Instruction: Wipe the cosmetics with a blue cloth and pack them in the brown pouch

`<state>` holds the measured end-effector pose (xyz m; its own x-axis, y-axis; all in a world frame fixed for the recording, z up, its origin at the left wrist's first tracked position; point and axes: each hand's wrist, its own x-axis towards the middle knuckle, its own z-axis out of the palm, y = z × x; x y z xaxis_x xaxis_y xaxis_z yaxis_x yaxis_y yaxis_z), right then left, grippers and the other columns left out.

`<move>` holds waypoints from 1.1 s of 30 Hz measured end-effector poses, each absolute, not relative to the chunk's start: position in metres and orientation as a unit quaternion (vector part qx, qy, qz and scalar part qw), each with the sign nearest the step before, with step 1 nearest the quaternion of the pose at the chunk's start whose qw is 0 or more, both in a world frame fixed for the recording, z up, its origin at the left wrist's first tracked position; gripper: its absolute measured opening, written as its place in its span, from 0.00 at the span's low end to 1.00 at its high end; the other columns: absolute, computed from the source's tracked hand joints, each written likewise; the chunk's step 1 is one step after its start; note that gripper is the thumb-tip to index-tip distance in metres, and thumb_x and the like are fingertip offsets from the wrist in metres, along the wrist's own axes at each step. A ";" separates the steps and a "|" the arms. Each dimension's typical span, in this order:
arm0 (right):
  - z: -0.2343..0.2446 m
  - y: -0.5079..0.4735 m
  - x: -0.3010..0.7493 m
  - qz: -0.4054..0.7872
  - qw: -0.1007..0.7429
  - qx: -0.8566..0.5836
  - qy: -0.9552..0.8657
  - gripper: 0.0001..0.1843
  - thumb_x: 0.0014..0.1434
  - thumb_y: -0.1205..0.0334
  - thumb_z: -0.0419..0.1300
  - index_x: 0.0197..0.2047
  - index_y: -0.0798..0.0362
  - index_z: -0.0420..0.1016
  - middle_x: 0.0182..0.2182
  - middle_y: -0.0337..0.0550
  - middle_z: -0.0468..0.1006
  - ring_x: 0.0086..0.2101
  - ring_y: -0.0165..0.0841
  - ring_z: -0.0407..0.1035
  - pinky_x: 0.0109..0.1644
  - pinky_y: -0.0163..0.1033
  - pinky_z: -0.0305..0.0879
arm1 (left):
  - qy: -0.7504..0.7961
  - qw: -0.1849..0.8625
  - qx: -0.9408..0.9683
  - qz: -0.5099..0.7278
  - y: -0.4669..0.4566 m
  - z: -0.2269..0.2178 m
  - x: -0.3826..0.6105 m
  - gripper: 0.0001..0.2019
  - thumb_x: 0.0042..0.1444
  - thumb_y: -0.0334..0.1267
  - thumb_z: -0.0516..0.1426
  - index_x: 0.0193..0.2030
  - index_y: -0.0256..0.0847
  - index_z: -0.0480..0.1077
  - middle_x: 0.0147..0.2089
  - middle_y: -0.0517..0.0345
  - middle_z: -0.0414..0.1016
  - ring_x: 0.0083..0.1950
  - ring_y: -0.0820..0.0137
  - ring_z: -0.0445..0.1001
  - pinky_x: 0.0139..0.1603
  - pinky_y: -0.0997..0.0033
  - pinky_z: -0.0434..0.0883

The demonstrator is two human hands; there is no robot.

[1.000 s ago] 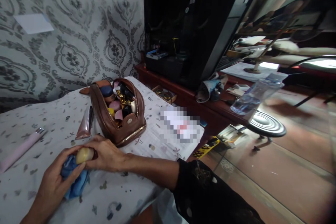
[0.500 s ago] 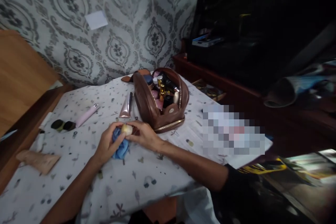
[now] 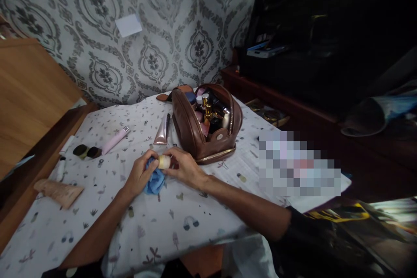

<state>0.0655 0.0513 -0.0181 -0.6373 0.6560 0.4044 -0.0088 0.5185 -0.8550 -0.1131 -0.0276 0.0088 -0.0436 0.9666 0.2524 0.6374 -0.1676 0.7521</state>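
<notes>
Grey damask wallpaper (image 3: 182,4) fills the back, with a small white slip (image 3: 128,24) stuck on it, and below it sits a worktop (image 3: 156,230) under a white cloth printed with tiny figures. Centre of the worktop, both hands meet, touching. The left hand (image 3: 140,176) is curled around a bunched blue cloth (image 3: 154,182), which rests on the worktop. The right hand (image 3: 185,168) pinches a cream-coloured round piece (image 3: 163,162) at its fingertips, pressed right against the cloth. No writing shows on either.

Just behind the hands stands a brown leather pouch (image 3: 195,139), zip open, packed with small bottles and jars; their labels are too small to read. A rose-gold tube (image 3: 163,130) lies beside the pouch on its left. Further left comes a slim pink stick (image 3: 114,140), then two dark round pieces (image 3: 87,152) touching each other. Near the left edge lie a white pen-like stick (image 3: 61,168) and a beige tube (image 3: 60,191).

On the right, a sheet (image 3: 298,167) is blurred out, so nothing on it can be read. A wooden panel (image 3: 29,95) stands at the left, and a dark cabinet (image 3: 325,30) looms on the right.
</notes>
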 end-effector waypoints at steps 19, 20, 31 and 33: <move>-0.023 0.046 0.072 0.451 0.369 -0.218 -0.783 0.17 0.58 0.59 0.67 0.49 0.52 0.74 0.39 0.43 0.74 0.35 0.33 0.70 0.38 0.38 0.70 | 0.558 0.294 0.644 0.434 -0.029 0.010 -0.104 0.13 0.59 0.48 0.57 0.45 0.43 0.66 0.41 0.57 0.71 0.42 0.66 0.71 0.46 0.67 0.68; -0.022 0.045 0.072 0.445 0.369 -0.219 -0.786 0.17 0.57 0.60 0.67 0.49 0.52 0.74 0.39 0.43 0.75 0.36 0.34 0.70 0.39 0.38 0.70 | 0.567 0.293 0.638 0.431 -0.028 0.009 -0.104 0.13 0.59 0.49 0.57 0.43 0.43 0.66 0.39 0.58 0.71 0.41 0.67 0.70 0.44 0.67 0.67; -0.017 0.040 0.072 0.435 0.355 -0.201 -0.802 0.17 0.57 0.66 0.65 0.50 0.52 0.71 0.40 0.42 0.75 0.35 0.32 0.70 0.41 0.38 0.68 | 0.555 0.325 0.630 0.436 -0.035 0.008 -0.105 0.27 0.57 0.55 0.60 0.57 0.41 0.64 0.42 0.58 0.70 0.44 0.65 0.72 0.47 0.67 0.69; -0.018 0.039 0.071 0.450 0.347 -0.203 -0.798 0.16 0.57 0.65 0.64 0.49 0.52 0.70 0.41 0.42 0.74 0.33 0.31 0.69 0.39 0.38 0.68 | 0.561 0.338 0.620 0.433 -0.038 0.011 -0.106 0.30 0.55 0.53 0.62 0.60 0.42 0.62 0.43 0.58 0.69 0.45 0.65 0.72 0.46 0.68 0.69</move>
